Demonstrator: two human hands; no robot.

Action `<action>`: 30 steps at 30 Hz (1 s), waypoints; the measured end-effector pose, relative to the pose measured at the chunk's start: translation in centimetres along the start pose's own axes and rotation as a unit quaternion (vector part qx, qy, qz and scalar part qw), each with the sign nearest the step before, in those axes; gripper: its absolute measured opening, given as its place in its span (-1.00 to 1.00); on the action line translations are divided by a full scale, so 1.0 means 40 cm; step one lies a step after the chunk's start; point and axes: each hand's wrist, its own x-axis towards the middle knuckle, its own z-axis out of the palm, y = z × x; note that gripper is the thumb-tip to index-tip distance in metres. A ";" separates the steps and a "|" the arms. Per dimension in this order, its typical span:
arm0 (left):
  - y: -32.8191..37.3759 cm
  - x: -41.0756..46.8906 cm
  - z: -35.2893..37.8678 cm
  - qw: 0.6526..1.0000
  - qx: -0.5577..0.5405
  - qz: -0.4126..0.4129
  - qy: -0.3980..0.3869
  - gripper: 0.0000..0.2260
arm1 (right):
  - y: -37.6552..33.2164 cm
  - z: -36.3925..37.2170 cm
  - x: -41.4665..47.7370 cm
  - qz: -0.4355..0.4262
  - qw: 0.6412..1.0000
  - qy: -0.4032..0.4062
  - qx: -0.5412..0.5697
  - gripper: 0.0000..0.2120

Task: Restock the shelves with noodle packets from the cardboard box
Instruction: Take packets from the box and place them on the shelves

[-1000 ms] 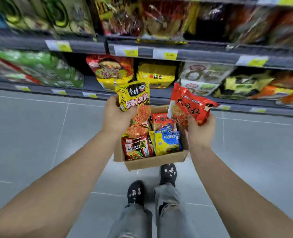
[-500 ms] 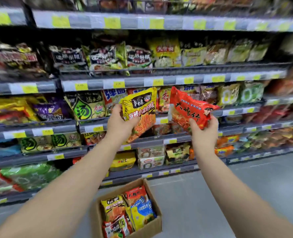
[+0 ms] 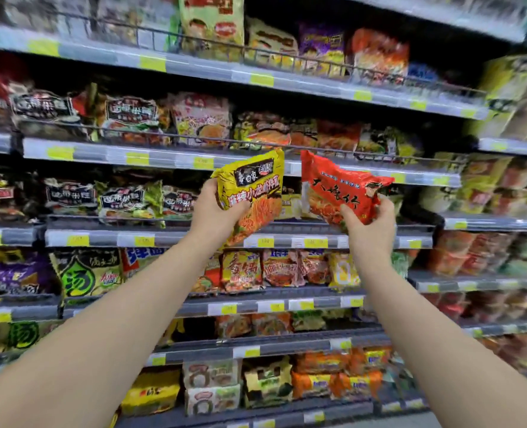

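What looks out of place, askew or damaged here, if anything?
Nothing looks spilled or torn, as far as the blur allows. Only the yellow packet in the left hand and the red packet in the right hand are off the shelves, both held tilted. The black-and-green packets seem to lean slightly.

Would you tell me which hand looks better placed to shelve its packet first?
Probably left: the left hand holds its yellow packet nearly upright, facing the shelf; the right hand holds its red packet tilted.
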 end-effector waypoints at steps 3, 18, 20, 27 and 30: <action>0.060 0.031 0.060 0.999 0.006 0.040 0.018 -0.59 | -0.006 -0.042 0.091 -0.043 0.999 0.004 0.000 -0.61; 0.122 0.451 0.358 0.975 0.098 0.191 0.061 -0.55 | 0.105 -0.037 0.581 -0.211 0.976 0.025 -0.045 -0.69; 0.114 0.506 0.391 0.976 0.105 0.183 0.058 -0.57 | 0.125 -0.026 0.638 -0.219 0.973 0.017 -0.063 -0.69; 0.118 0.666 0.499 0.968 0.155 0.195 0.030 -0.66 | 0.225 0.000 0.808 -0.207 0.971 -0.006 -0.119 -0.68; 0.129 0.712 0.552 0.965 0.184 0.182 0.041 -0.60 | 0.250 0.011 0.863 -0.203 0.975 0.003 -0.094 -0.65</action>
